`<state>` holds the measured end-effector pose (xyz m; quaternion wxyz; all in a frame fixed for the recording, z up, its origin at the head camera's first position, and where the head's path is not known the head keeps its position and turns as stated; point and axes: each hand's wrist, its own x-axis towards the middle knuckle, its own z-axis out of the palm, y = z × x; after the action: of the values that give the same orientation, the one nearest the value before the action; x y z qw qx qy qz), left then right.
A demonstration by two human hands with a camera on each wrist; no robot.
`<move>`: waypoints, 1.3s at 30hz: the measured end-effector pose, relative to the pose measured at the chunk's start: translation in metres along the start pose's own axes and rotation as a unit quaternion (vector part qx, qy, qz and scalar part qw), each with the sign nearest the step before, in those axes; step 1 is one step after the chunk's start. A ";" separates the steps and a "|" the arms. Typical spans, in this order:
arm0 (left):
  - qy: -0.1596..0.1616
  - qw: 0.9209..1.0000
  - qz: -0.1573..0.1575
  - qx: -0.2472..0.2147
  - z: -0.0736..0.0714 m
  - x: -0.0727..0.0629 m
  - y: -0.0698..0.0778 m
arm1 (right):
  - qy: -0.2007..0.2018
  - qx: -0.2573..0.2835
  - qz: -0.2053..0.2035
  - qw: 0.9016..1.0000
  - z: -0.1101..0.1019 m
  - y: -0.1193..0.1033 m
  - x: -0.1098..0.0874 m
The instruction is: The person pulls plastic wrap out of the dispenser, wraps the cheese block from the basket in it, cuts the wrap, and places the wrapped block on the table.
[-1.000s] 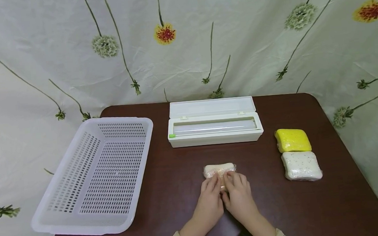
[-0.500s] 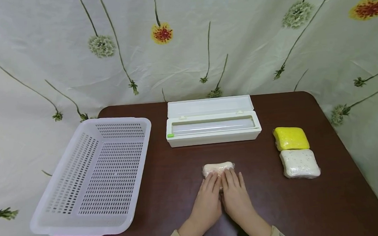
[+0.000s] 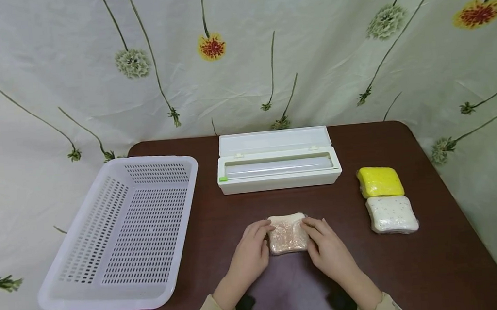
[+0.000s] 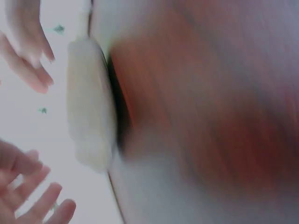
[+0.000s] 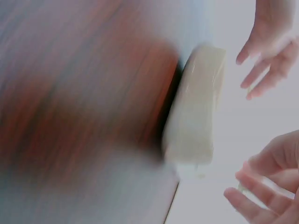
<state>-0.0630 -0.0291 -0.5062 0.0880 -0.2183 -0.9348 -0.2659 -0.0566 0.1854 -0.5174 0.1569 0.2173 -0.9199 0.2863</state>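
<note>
A pale beige block point(image 3: 288, 234) wrapped in clear film lies flat on the table in front of the person. My left hand point(image 3: 248, 252) hovers at its left side, fingers loosely bent near the corner. On the opposite side is my right hand point(image 3: 329, 247), fingertips close to the upper right corner. Both wrist views show the fingers apart from the block, with nothing held. In the left wrist view the block point(image 4: 91, 102) is seen edge-on and blurred, with the left hand point(image 4: 30, 186) below. The right wrist view shows the block point(image 5: 195, 107) and right hand point(image 5: 271, 182).
A white cling film dispenser point(image 3: 280, 181) stands behind the block, lid up, with a film roll inside. A white perforated basket point(image 3: 184, 228) is at the left. At the right lie a wrapped yellow block point(image 3: 380, 182) and a wrapped white speckled block point(image 3: 392, 214).
Both hands were together on the block's near half, fingers pressing on its film. They have since parted to its left and right sides, uncovering the block, which stays in place.
</note>
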 end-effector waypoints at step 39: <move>-0.157 0.897 -0.145 -0.387 -0.016 0.022 -0.001 | -0.114 0.349 0.099 0.925 -0.032 0.019 0.026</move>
<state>-0.0827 -0.0305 -0.4872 -0.1905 -0.1364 -0.7812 -0.5787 -0.0824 0.2104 -0.4899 -0.0641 0.1975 -0.7902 0.5767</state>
